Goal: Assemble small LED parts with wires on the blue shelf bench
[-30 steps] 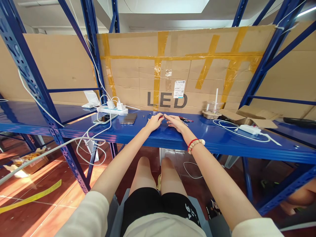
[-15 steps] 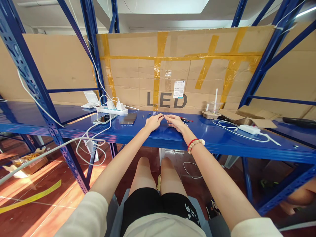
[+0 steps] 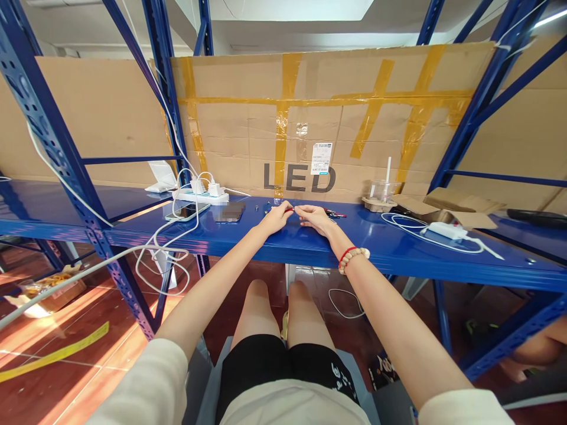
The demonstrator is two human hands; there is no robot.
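Observation:
Above the blue shelf top, my left hand is closed in a pinch on a small red piece, too tiny to identify. My right hand meets it fingertip to fingertip, its thumb and forefinger pressed together; what they grip is hidden. Just behind the right hand lie several thin red and black pens, partly covered by it. Small loose parts sit behind the left hand, with another little piece farther left.
On the left are a blurred dark flat object, a phone and a white power strip with trailing cables. To the right stand a clear cup in a cardboard holder and a white adapter with its cord. Taped cardboard forms the back.
Both hands stay together at nearly the same spot, with a slight shift of the fingers. The red piece shows more plainly at the left fingertips. The view has tilted very slightly.

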